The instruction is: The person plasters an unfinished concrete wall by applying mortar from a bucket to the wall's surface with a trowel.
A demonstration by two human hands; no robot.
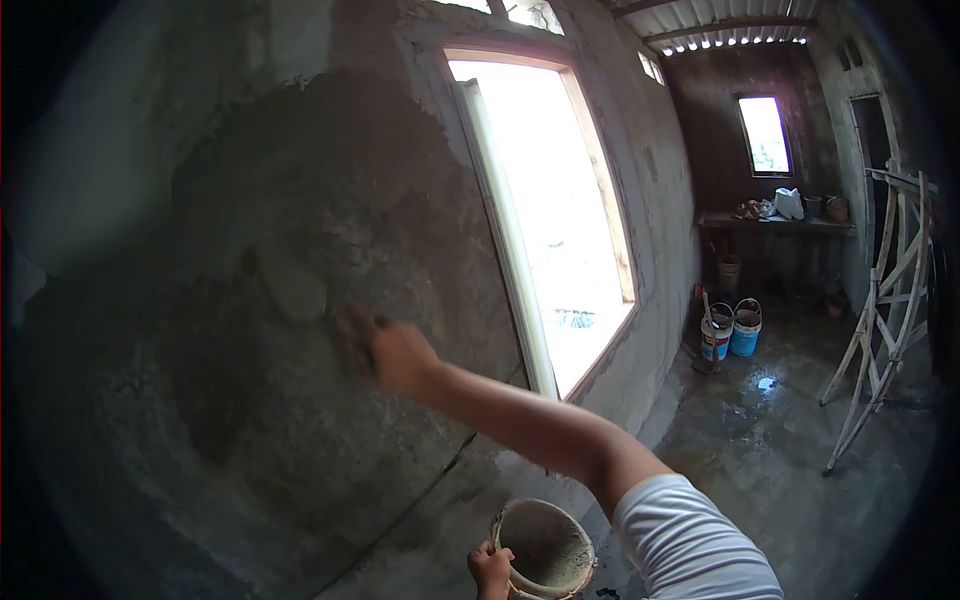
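Observation:
My right hand (402, 357) reaches out in front of the grey wall (250, 430), at the end of an outstretched arm in a white sleeve. Motion smears its fingers, so their pose and anything in them cannot be made out. Just left of it, a paler oval patch (295, 290) shows on the dark, damp-looking plaster. At the bottom, my left hand (490, 572) is closed on the rim of a bucket (545, 545). Grey residue coats the inside of the bucket, and its base is out of frame.
A bright window opening (550, 210) lies right of the damp patch, with a pale upright strip (508, 240) along its near side. Two blue-and-white buckets (744, 328) stand on the wet floor (750, 440). A wooden trestle (880, 320) is at right, and a counter (770, 224) holds bags.

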